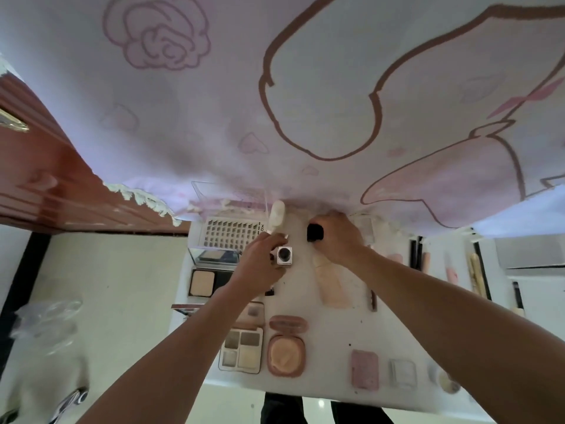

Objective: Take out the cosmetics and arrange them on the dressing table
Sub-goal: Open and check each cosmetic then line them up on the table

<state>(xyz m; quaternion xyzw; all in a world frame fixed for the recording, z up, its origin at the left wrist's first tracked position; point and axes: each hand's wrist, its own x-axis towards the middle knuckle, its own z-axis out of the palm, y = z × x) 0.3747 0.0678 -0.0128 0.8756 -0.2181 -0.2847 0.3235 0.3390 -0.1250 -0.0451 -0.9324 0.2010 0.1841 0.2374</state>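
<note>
**Head view, read left to right.** At far left, off the bench (pixel 321 332), lies a crumpled clear plastic bag (pixel 46 325). On the bench's left edge is an open powder compact (pixel 201 283). Behind it is a white lash tray (pixel 232 235) in a clear box.

The left hand (pixel 260 264) pinches a small square jar (pixel 284 254) by its sides at the far middle of the bench. The jar's dark round top faces up; whether its base rests on the bench cannot be told. It looks light, rigid and smooth-walled, so probably slippery and breakable. A grip across two flat faces suits it, held level in case it is uncapped.

Just behind the jar leans a white bottle (pixel 276 215), close enough to be knocked over. The right hand (pixel 339 237) is curled round a black cap (pixel 315 232), just beside the jar but apart from it. This is probably the jar's lid.

**Near row, left to right:**
- a four-pan palette (pixel 241 350)
- a round pink compact (pixel 286 353)
- a peach tube (pixel 331 286)
- a pink case (pixel 363 368)
- pencils (pixel 477 270) at far right

A rose-printed cloth (pixel 214 117) hangs over the bench's back edge and crowds the far row.
</note>
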